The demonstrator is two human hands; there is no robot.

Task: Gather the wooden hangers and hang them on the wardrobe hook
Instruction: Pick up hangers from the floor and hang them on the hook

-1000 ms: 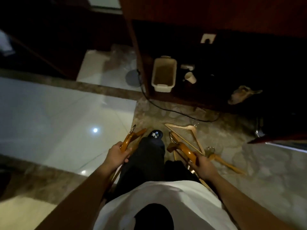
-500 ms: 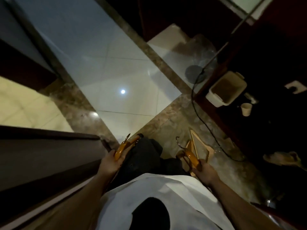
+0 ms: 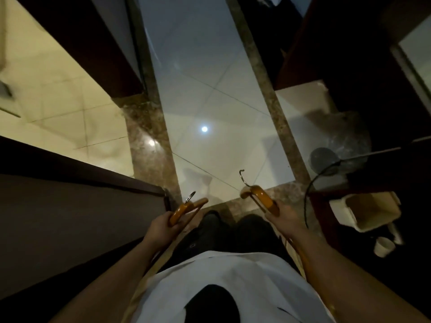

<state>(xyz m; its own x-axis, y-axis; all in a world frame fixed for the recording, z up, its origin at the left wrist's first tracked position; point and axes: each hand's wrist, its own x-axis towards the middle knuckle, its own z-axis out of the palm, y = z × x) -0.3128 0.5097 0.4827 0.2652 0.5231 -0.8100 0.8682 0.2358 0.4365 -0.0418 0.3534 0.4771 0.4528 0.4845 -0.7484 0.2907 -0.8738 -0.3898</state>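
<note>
Down at waist level, both hands are loaded. The left hand (image 3: 163, 226) is clenched around an orange-brown wooden hanger (image 3: 186, 209); its fingers (image 3: 173, 227) wrap the shoulder of the wood, and the metal hook (image 3: 190, 197) pokes out just beyond them, pointing away from the body. A paler strip of wood trails back from under those fingers along the left forearm, so more than one hanger may be in that grip, though I cannot tell how many.

Over on the other side, the right hand (image 3: 285, 217) is clenched too, grasping a second wooden hanger (image 3: 262, 198). The curved shoulder juts forward past the fingers and its wire hook (image 3: 242, 177) stands up beyond that. More wood runs back below the right wrist beside the leg.

Between the two sets of fingers lie the dark trouser legs (image 3: 233, 229) and a white shirt (image 3: 224, 283) nearer the camera. Ahead of the fingers stretches the glossy tiled floor (image 3: 205, 101) with a bright light reflection. Off to the right of the right fingers sit a cream plastic bin (image 3: 370, 213), a small white cup (image 3: 383, 246) and a black cable (image 3: 310, 194). Left of the left fingers runs a dark wooden panel (image 3: 70, 206).
</note>
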